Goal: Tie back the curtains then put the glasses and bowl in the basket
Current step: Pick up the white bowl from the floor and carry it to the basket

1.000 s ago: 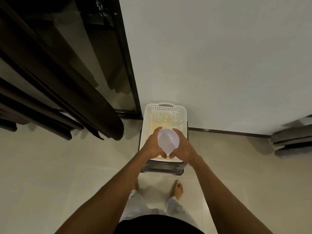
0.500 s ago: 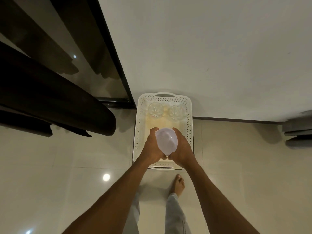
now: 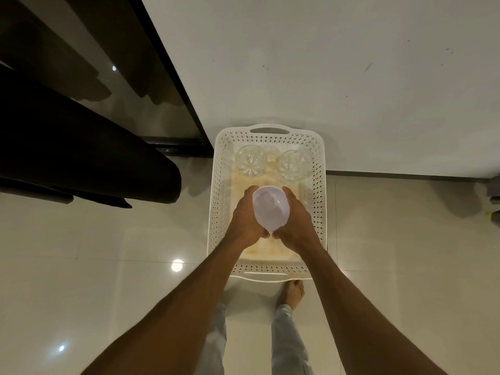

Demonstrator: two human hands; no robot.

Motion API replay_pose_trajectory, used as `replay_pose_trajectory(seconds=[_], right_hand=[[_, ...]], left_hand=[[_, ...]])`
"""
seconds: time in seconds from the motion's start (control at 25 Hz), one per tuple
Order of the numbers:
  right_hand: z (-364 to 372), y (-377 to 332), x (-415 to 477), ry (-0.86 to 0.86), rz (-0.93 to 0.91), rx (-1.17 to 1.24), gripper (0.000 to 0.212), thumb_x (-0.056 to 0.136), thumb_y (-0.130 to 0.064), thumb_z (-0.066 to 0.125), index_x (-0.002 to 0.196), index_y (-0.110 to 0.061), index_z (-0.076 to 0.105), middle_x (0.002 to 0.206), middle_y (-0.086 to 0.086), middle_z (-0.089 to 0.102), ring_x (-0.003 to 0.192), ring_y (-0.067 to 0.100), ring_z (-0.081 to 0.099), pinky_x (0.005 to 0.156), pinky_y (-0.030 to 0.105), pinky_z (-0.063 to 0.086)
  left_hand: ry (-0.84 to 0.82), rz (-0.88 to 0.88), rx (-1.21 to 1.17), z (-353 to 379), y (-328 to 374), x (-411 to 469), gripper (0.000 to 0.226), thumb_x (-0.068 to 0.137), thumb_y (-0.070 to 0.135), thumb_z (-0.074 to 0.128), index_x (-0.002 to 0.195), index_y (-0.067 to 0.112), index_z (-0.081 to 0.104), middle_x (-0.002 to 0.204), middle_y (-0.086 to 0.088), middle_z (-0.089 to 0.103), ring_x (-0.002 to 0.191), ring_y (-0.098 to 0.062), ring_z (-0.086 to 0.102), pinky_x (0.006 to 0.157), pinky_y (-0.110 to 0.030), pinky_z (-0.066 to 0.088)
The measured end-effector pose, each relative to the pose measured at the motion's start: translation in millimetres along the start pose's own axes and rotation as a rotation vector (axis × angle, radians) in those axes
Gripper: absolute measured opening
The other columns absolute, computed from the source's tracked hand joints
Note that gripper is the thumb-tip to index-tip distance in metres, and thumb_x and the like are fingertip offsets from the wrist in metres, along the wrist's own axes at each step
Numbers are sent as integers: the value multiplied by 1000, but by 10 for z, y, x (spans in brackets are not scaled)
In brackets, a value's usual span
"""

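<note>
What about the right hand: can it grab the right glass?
Probably not yet: the right hand and left hand both grip the bowl. The right glass stands beyond in the basket, nothing between; once free, it likely could.

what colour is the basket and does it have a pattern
White basket, its walls pierced with rows of small holes; clearest in the head view.

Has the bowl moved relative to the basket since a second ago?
Yes: the bowl now looks smaller against the basket, so it has come down toward the basket's floor.
</note>
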State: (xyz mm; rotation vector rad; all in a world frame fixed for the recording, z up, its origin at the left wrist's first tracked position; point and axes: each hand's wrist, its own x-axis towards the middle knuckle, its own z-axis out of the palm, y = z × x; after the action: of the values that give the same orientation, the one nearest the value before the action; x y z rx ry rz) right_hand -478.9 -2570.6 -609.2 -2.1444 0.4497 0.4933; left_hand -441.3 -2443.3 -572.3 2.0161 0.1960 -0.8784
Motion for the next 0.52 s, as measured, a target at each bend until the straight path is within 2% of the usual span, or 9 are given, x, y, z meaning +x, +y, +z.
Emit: replay_pose_trajectory(seconds=[0.08,0.24,0.36,0.44,0.52], right_hand=[[0,16,49,-11,1,-24,69,67,-11,83,125,-15,47,112,0,61,94,17,57,61,17,39],[57,46,110,-9,28,-18,72,65,-14,84,126,-18,45,113,1,62,97,22,62,69,30,51],[100,72,142,21,29,-4,77,62,-19,86,127,-18,46,112,2,63,97,22,62,73,37,57],[116,95,154,28,34,6,79,61,-20,86,129,-16,46,115,3,62,101,23,60,75,35,54],[129,109,138,36,33,41,81,59,-28,84,130,-16,46,116,4,62,103,23,60,78,39,56]], left_hand=[[9,11,18,23,-14,50,75,68,3,83,129,20,43,105,2,61,72,-7,59,55,-29,56],[24,17,17,46,-60,117,77,67,2,83,131,20,44,111,0,61,78,-13,61,57,-32,58],[18,37,23,63,-96,188,76,69,0,81,132,20,43,113,0,59,72,-4,53,50,-20,52],[25,40,-4,94,-124,211,73,71,0,80,132,18,45,111,2,58,72,-4,53,44,-13,48],[43,38,-32,140,-170,225,74,73,2,80,135,18,44,116,-1,59,83,-11,58,43,-9,47]])
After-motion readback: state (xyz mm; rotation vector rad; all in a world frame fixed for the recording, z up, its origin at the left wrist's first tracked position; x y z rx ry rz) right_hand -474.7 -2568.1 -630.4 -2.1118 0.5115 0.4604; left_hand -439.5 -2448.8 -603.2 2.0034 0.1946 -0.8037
